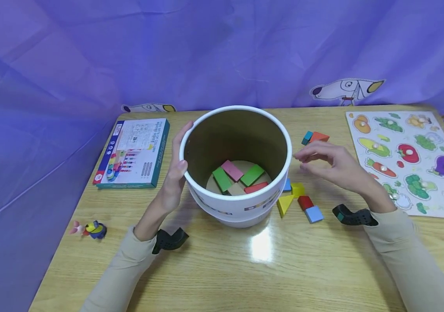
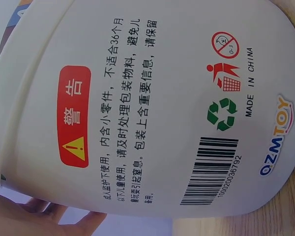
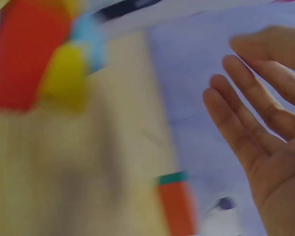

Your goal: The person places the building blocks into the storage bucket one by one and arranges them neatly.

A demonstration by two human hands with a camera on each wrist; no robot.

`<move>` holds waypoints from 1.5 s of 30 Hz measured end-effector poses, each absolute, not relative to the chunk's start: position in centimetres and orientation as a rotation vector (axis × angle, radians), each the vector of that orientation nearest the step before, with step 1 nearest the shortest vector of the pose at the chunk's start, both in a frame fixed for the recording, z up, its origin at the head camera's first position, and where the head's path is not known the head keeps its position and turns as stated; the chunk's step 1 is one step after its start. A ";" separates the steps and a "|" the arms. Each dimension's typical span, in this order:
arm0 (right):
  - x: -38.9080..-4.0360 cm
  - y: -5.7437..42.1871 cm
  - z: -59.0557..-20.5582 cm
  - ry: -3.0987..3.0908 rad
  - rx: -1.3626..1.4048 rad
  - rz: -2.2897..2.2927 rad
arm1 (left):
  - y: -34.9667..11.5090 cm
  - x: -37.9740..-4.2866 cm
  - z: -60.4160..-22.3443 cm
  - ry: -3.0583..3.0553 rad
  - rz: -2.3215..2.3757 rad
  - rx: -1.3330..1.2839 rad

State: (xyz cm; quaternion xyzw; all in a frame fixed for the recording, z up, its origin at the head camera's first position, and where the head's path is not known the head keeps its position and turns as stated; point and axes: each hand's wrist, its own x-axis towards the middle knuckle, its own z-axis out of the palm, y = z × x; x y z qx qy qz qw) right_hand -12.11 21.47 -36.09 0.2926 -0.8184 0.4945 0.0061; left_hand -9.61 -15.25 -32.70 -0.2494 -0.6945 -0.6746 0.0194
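Note:
A white bucket [image 1: 237, 212] printed with warning text stands mid-table, slightly tilted towards me. Inside lie several wooden blocks, among them a pink block [image 1: 232, 170], a green block [image 1: 252, 175] and a red block [image 1: 256, 187]. My left hand [image 1: 173, 182] holds the bucket's left side, its thumb at the rim. The left wrist view shows the bucket's printed wall [image 2: 162, 182], with fingers partly hidden behind it. Just right of the rim, my right hand [image 1: 328, 164] hovers with loosely bent fingers and holds nothing; the right wrist view is partly blurred.
Right of the bucket lie a yellow triangle block [image 1: 284, 203], a dark red block [image 1: 305, 203], a light blue block [image 1: 314, 214] and an orange block [image 1: 319, 137]. A vegetable puzzle board [image 1: 381, 173] is far right. At left are a boxed toy [image 1: 136, 147] and small figures [image 1: 96, 229].

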 end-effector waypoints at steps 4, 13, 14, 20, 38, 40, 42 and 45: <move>-12.5 21.6 -38.6 -2.783 0.960 1.404 | -15.2 -9.7 -32.8 -2.167 -2.092 -0.775; -12.5 19.7 -39.7 -2.957 1.025 1.401 | -15.2 -9.5 -32.6 -2.167 -2.085 -0.766; -12.5 19.6 -39.7 -2.966 1.028 1.380 | -15.2 -9.5 -32.6 -2.166 -2.087 -0.761; -12.6 19.5 -39.5 -2.993 1.000 1.273 | -15.2 -9.5 -32.6 -2.161 -2.095 -0.755; -11.5 23.0 -38.4 -3.067 0.703 1.092 | -15.3 -9.5 -32.4 -2.164 -2.076 -0.766; -11.4 22.7 -38.5 -3.061 0.714 1.085 | -15.3 -9.5 -32.5 -2.163 -2.084 -0.763; -11.3 22.5 -38.7 -3.045 0.732 1.071 | -15.4 -9.5 -32.6 -2.166 -2.088 -0.765; -11.2 22.3 -39.2 -3.021 0.756 1.063 | -15.4 -9.5 -32.7 -2.172 -2.089 -0.763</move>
